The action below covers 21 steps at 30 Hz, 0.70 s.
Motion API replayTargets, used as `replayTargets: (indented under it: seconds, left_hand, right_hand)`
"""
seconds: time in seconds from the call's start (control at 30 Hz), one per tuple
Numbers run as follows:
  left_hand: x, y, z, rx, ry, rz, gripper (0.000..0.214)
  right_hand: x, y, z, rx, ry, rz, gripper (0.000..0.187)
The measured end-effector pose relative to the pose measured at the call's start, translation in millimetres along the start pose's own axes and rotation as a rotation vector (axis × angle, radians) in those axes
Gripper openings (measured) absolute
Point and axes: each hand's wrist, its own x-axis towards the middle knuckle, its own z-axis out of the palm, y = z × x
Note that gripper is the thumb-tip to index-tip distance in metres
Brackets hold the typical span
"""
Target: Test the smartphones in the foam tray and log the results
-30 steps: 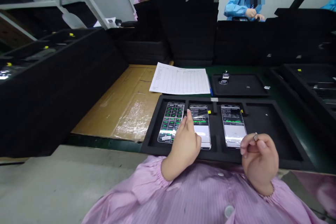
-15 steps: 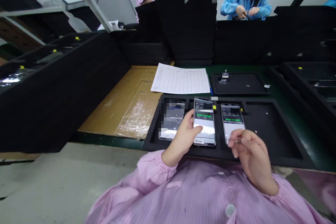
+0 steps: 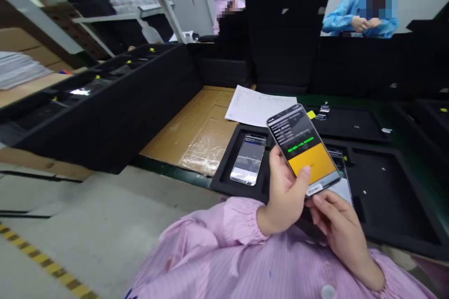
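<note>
Text on the phone [image 3: 303, 149] and paper sheet [image 3: 259, 105] is unreadably small.

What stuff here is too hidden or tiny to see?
Head view only:
Writing on the held phone: too small to read.
Right tray phone: mostly behind the held phone.
Right hand: fingertips tucked under the held phone, grip unclear.
Paper sheet: print too tiny.

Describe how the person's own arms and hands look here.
The left hand and right hand are bare, with no gloves or rings visible. Long pale pink sleeves with fine stripes cover both arms, gathered into elastic cuffs at the wrists. A round grey button shows on the front of the smock.
</note>
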Motion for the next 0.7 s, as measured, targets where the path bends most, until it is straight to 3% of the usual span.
replayTargets:
  seconds: [0.07,0.17,0.3,0.4,0.47,0.53,0.6,0.7]
  left_hand:
    - [8,0,-2.7,-0.007,0.036,0.033,0.053]
    - [27,1,-21.8,0.116,0.081,0.079,0.056]
    - [42,-4,-58.8,0.478,-0.138,-0.108,0.063]
    - [37,-6,-68.6,0.795,-0.256,-0.236,0.071]
    - [30,-6,-59.9,1.013,-0.253,-0.183,0.070]
    - [24,-7,-41.4,1.233,-0.276,-0.035,0.066]
    - [18,-12,-18.8,1.439,-0.409,0.077,0.066]
    - [10,-28,9.8,1.584,-0.648,0.017,0.075]
  right_hand:
    - [-3,3,-8,-0.007,0.043,-0.030,0.040]
    - [-6,2,-21,0.027,0.139,-0.163,0.038]
    - [-1,-5,-38,0.138,0.303,-0.387,0.032]
    - [7,-9,-46,0.164,0.362,-0.432,0.030]
    - [12,-10,-49,0.169,0.380,-0.436,0.032]
    - [16,-10,-49,0.177,0.389,-0.447,0.033]
    - [18,-10,-49,0.197,0.385,-0.455,0.033]
    - [19,-10,-48,0.237,0.370,-0.471,0.034]
